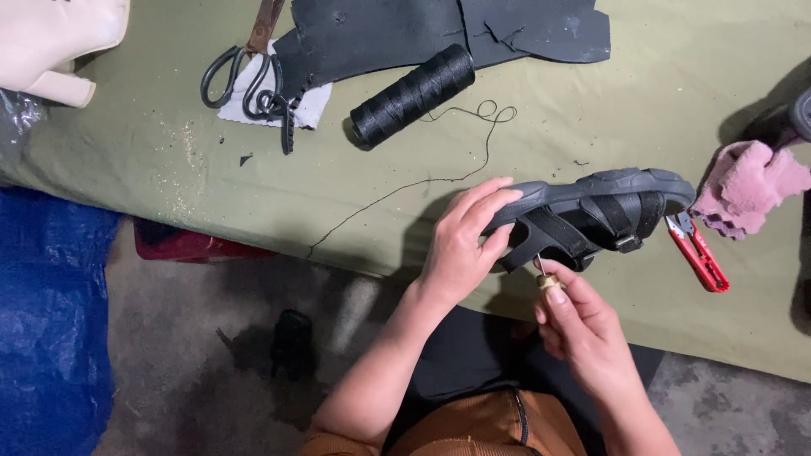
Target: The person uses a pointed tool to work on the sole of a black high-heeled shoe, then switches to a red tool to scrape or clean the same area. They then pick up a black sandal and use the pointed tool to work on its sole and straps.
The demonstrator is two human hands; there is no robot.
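Left hand (460,245) is clamping fingers on the sandal (591,215) heel w/ right hand (583,329) pinching an awl (547,277) at the strap; sandal's prob. light, bendy rubber, best gripped by the sole edge.

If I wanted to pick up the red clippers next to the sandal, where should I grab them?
Probably by the two red handles of the red clippers, coming from the lower right. That end lies bare on the green table cover, while the metal tip sits tucked right against the black sandal that the left hand holds, so it looks harder to reach.
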